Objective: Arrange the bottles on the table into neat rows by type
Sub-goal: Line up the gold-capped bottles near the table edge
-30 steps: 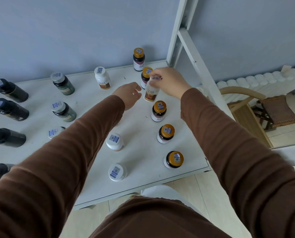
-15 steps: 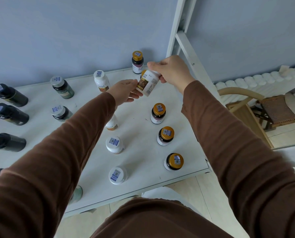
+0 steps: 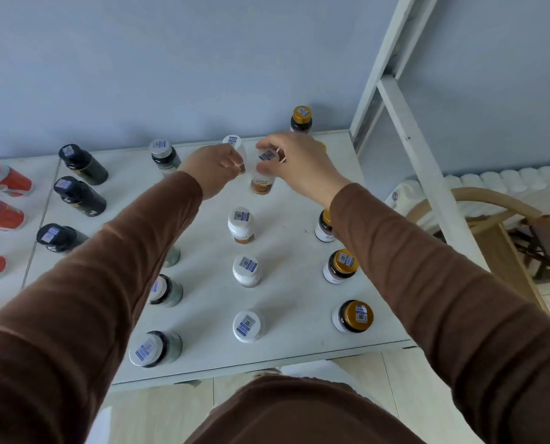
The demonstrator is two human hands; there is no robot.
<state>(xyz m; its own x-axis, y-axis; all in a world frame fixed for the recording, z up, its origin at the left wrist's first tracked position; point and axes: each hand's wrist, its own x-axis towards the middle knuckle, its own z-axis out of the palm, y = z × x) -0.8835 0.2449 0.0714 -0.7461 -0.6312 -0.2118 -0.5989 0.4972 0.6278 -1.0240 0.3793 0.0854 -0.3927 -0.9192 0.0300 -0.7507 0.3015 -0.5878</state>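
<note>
Bottles everywhere, and we're mid-placement on one of the white ones. Our right hand (image 3: 299, 165) has its grip clamped on the cap of the white bottle (image 3: 262, 182) at the far end of the middle row, holding it upright right at the counter (image 3: 292, 302); whether its base is touching down yet we can't tell. Our left hand (image 3: 214, 166) sits just beside it, fingers curled in close to another white bottle (image 3: 235, 145) behind, but the view doesn't show whether that grip actually closes on anything. These look like small plastic supplement bottles, so we'd guess light, rigid, and a bit slick on the glossy body; the cap or the shoulder just below it seems the safest spot to pinch. Shapes are all stubby cylinders: white bodies with white caps and an amber label band, dark glass-looking ones with gold caps (image 3: 352, 315) down the right row, grey-capped ones (image 3: 155, 349) on the left, matte black bottles (image 3: 81, 163) further over. Each cap carries a small blue-printed sticker.
</note>
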